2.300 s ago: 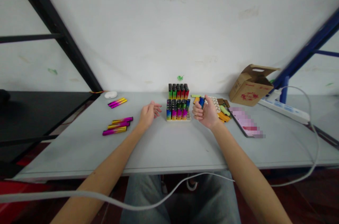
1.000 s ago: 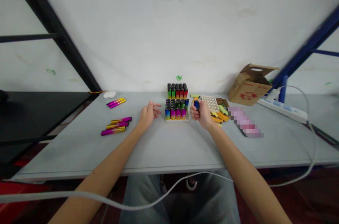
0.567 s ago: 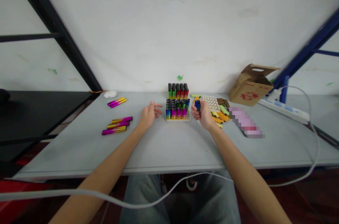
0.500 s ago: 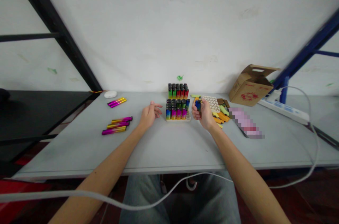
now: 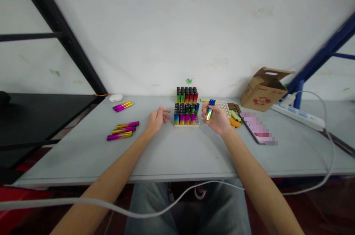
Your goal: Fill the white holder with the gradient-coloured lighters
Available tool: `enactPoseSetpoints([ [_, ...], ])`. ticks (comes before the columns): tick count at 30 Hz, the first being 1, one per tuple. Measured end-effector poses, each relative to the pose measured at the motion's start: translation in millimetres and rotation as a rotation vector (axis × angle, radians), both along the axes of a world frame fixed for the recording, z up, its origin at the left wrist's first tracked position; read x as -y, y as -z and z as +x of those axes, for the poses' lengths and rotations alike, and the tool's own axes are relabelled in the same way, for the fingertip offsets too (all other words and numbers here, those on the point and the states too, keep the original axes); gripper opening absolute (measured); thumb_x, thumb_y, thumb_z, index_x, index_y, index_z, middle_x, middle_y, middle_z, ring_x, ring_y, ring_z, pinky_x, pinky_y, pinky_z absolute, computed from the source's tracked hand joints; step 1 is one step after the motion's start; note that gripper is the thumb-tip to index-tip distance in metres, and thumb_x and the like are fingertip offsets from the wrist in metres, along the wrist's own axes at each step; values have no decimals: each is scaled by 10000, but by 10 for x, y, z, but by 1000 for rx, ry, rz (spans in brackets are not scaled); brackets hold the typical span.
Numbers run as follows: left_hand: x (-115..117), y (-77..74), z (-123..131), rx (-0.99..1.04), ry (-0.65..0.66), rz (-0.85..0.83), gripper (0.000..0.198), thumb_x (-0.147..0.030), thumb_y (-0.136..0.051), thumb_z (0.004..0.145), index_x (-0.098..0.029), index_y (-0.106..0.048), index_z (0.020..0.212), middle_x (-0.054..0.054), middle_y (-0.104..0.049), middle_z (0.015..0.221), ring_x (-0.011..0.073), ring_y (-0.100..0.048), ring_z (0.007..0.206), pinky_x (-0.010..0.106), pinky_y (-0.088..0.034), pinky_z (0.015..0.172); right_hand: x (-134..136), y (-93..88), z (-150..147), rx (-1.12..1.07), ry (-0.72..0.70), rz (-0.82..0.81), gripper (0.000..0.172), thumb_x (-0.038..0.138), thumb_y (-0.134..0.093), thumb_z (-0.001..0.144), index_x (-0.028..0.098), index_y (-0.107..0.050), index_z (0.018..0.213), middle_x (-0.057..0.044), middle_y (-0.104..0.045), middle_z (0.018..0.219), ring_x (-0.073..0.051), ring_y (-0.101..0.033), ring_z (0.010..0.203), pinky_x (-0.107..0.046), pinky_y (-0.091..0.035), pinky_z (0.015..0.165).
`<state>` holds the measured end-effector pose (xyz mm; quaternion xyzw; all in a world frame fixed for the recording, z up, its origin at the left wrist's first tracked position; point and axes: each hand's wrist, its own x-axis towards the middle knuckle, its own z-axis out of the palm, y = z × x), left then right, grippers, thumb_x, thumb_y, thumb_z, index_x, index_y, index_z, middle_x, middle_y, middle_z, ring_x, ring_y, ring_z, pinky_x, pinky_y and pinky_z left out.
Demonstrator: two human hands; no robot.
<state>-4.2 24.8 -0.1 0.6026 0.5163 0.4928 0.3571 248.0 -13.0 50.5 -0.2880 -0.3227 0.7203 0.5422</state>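
Note:
A blue-and-gold lighter (image 5: 210,110) is held in my right hand (image 5: 219,118), pinched between thumb and fingers, slightly tilted with its dark blue top up. Just left of it, several metallic lighters (image 5: 185,117) stand upright in a white tray (image 5: 191,126), whose front right corner has unfilled holes. Behind them stands a second block of green and red lighters (image 5: 187,95). My left hand (image 5: 157,119) rests by the table left of the tray, fingers spread and holding nothing.
Pink-and-gold lighter sleeves (image 5: 122,131) lie at left, near a white case (image 5: 115,97). Right of my right hand are another perforated tray (image 5: 224,107), yellow and orange wrappers (image 5: 235,121), a phone (image 5: 256,127), an open cardboard box (image 5: 262,92) and a power strip (image 5: 301,116). A white cable (image 5: 144,215) crosses in front.
My right hand has turned, so the lighter's gold lower part now shows below its blue top. My left hand stays in place.

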Motion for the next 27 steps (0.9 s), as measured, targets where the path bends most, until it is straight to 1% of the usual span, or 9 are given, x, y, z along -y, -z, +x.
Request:
enactPoseSetpoints([
  [3,-13,17,-11,-6,4,8,734,-730,-274,849,-122,-684,815,76,-649,611,141,-546,475,253,-401,454,-16,7,13,8,3,-3,217,224,-512,728,173,-598,920,2,-635,664,-124,-556,526,-206,-427,396],
  [6,-22,29,-22,-14,9,12,728,-734,-284,845,-127,-685,818,70,-649,608,140,-547,474,248,-399,448,-26,16,20,11,-28,12,239,229,-509,736,177,-608,948,-24,-686,744,-143,-611,597,-225,-475,436],
  [9,-18,27,-26,-15,16,12,717,-729,-294,842,-128,-685,818,67,-648,605,141,-548,476,249,-404,454,-31,26,22,9,-34,19,255,232,-509,726,181,-607,955,-35,-704,810,-151,-638,648,-229,-494,459],
  [12,-8,17,-23,-13,16,7,697,-715,-304,844,-131,-683,809,65,-645,601,142,-547,475,253,-404,459,-29,23,23,-12,-2,17,221,231,-506,703,195,-591,904,-24,-701,846,-140,-639,653,-221,-496,466],
  [16,1,7,-18,-20,8,3,670,-693,-303,852,-140,-678,792,59,-637,589,145,-544,473,258,-400,464,-32,-6,25,-25,32,5,141,245,-511,696,211,-543,829,-6,-679,795,-137,-626,627,-217,-483,456],
  [20,9,-1,-15,-20,7,5,667,-693,-308,851,-137,-672,790,53,-624,575,143,-539,464,263,-408,474,-59,-2,9,15,112,-3,127,256,-511,739,210,-527,857,-2,-664,744,-139,-629,613,-220,-481,467],
  [23,16,-7,-13,-16,8,-8,665,-696,-317,848,-135,-669,788,45,-611,558,138,-529,447,262,-412,470,-92,45,-25,108,234,2,121,268,-502,789,220,-511,899,13,-651,706,-141,-631,594,-234,-492,497],
  [25,21,-12,-11,-14,11,-11,657,-693,-323,850,-138,-670,788,42,-609,557,137,-528,448,260,-416,469,-112,85,-55,160,309,43,108,290,-516,812,227,-501,899,22,-638,683,-146,-639,612,-239,-493,521],
  [27,26,-18,-8,-13,11,-7,648,-686,-327,854,-140,-670,786,41,-607,556,138,-527,452,259,-422,473,-129,121,-82,192,344,114,127,320,-559,811,228,-510,882,16,-642,703,-153,-650,669,-243,-493,555],
])
